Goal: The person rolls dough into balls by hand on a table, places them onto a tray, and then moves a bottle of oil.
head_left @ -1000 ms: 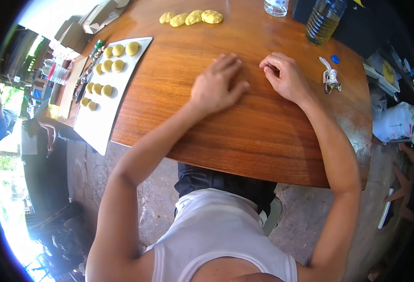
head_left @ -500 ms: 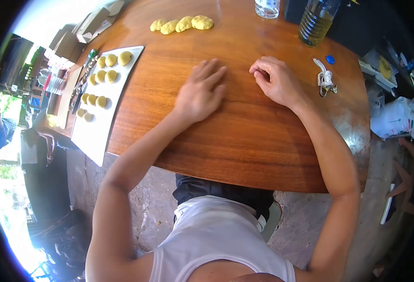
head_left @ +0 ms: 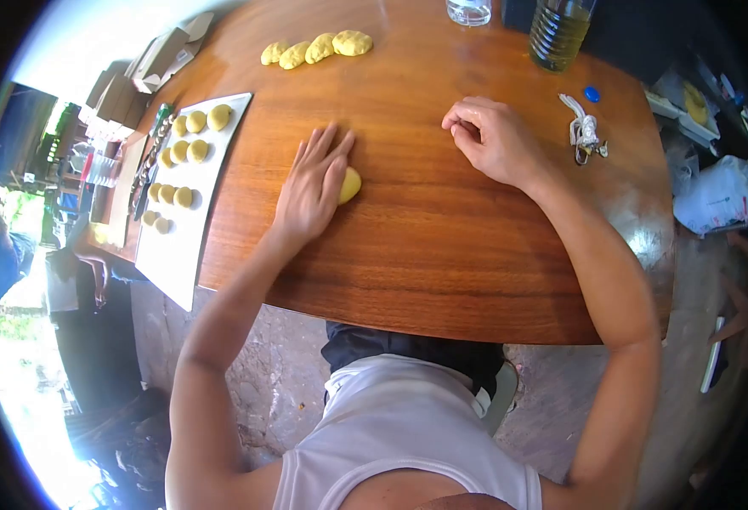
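Observation:
A smooth yellow dough ball [head_left: 351, 184] lies on the brown wooden table [head_left: 408, 272]. My left hand [head_left: 310, 187] is open and flat, fingers spread, its thumb side against the ball and hiding part of it. Across from it, my right hand [head_left: 495, 143] rests on the table with its fingers curled in. Whatever may be inside that hand is hidden. On the left, a white tray [head_left: 174, 272] carries rows of small round dough balls [head_left: 197, 151]. Several larger yellow dough lumps [head_left: 323, 48] sit in a row at the far side.
A bottle of yellowish liquid [head_left: 558, 34] and a clear bottle [head_left: 469, 10] stand at the back. White cord [head_left: 583, 132] and a blue cap [head_left: 592, 94] lie to the right. Cardboard boxes [head_left: 161, 59] are at the back left; a white plastic bag [head_left: 714, 200] is beyond the right edge.
My left hand has moved left and slightly down the table, and the dough ball now shows beside it. My right hand stays curled in nearly the same place.

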`<state>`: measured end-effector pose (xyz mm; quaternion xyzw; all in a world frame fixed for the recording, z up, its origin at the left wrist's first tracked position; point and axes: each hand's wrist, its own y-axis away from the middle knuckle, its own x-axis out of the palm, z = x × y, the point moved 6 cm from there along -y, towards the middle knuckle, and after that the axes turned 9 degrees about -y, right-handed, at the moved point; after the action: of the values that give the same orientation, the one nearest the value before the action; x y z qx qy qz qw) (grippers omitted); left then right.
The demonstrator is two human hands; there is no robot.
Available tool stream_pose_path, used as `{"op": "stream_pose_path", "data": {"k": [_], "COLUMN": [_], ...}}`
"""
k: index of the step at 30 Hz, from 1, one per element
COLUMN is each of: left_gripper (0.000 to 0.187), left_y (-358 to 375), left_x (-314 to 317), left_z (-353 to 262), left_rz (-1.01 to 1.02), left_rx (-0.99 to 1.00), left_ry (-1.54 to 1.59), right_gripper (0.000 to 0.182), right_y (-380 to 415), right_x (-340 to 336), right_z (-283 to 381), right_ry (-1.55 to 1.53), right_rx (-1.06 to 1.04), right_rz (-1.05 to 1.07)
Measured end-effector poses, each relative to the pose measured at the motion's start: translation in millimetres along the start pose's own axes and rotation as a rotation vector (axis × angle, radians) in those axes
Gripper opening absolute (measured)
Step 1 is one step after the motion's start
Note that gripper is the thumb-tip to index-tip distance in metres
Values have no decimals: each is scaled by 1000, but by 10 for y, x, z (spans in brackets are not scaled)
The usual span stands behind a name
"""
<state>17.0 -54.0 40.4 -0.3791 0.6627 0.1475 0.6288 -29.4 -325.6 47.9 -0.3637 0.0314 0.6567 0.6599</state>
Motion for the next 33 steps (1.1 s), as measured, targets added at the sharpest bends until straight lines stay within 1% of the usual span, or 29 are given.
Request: {"op": "stream_pose_path", "data": {"k": [2, 4, 5, 6, 7, 9, 10, 11, 12, 13, 15, 17, 18, 19, 20, 21, 22, 23, 24, 25, 26, 28, 29, 30, 31, 33], "left_gripper": [54, 52, 54, 56, 56, 60, 60, 62, 64, 64, 61, 53, 51, 49, 48, 48, 48, 46, 45, 45, 43, 42, 40, 39, 39, 37], "left_y": [-393, -673, -730, -709, -587, -258, -118, 52, 168, 167, 62, -186, -350, -478, -567, -628, -648, -680, -698, -679, -653, -632, -621, -604, -599, -614], "left_x": [219, 334, 405, 435, 366, 307, 250, 181, 105, -20, -142, -175, -131, -70, -81, -134, -135, -89, -34, -14, -7, -71, -67, -46, -47, -68], "left_z": [-81, -446, -670, -832, -895, -1164, -1162, -1126, -1057, -938, -410, 306, 707, 1040, 1204, 1288, 1317, 1334, 1351, 1360, 1341, 1351, 1371, 1380, 1375, 1346], "left_rz": [-59, -40, -25, -11, -34, 22, 0, 27, 53, 33, 39, -103, -179, -256, -328, -406, -415, -342, -268, -270, -257, -262, -246, -224, -234, -242], "left_rx": [-15, 34, 71, 106, 92, 221, 212, 278, 350, 344, 36, -155, -204, -252, -220, -187, -189, -195, -200, -201, -169, -131, -175, -220, -226, -187], "left_ry": [-56, -45, -6, 38, 53, 196, 218, 310, 397, 411, 556, 608, 566, 524, 493, 458, 484, 481, 475, 498, 536, 578, 636, 696, 714, 687], "right_gripper": [7, 7, 8, 8, 8, 10, 10, 10, 9, 9, 9, 9, 9, 10, 11, 16, 20, 25, 30, 35, 35, 42, 42, 43, 45, 48], "right_y": [0, -20, -20, -13, -11, 20, 32, 43, 44, 36, 20, 58, 88, 91, 65, 77, 62, 49, 26, 5, -39, -148, -153, -95, -11, 198], "right_x": [-5, 11, -2, -6, 6, -58, -62, -49, -50, -53, -25, -13, 26, 77, 128, 231, 371, 532, 716, 908, 1082, 1415, 1518, 1642, 1734, 1667], "right_z": [-10, -13, -31, -40, -28, -10, -2, 19, 17, 16, 22, 59, 100, 194, 284, 301, 411, 521, 645, 764, 847, 1033, 1141, 1276, 1374, 1440], "right_ry": [7, 10, 9, 11, 30, 45, 39, 61, 59, 53, 98, 106, 124, 166, 210, 145, 142, 138, 236, 331, 348, 283, 296, 317, 339, 387], "right_rx": [-31, -73, -53, -30, -41, -47, 2, -2, 14, 32, 37, 0, 16, -34, -92, -71, -78, -82, -111, -140, -134, -193, -194, -206, -220, -153], "right_rz": [-8, -10, -26, -37, -15, -71, -66, -47, -66, -84, -51, -84, -63, -48, -36, 6, 41, 77, 125, 171, 179, 224, 234, 288, 348, 446]}}
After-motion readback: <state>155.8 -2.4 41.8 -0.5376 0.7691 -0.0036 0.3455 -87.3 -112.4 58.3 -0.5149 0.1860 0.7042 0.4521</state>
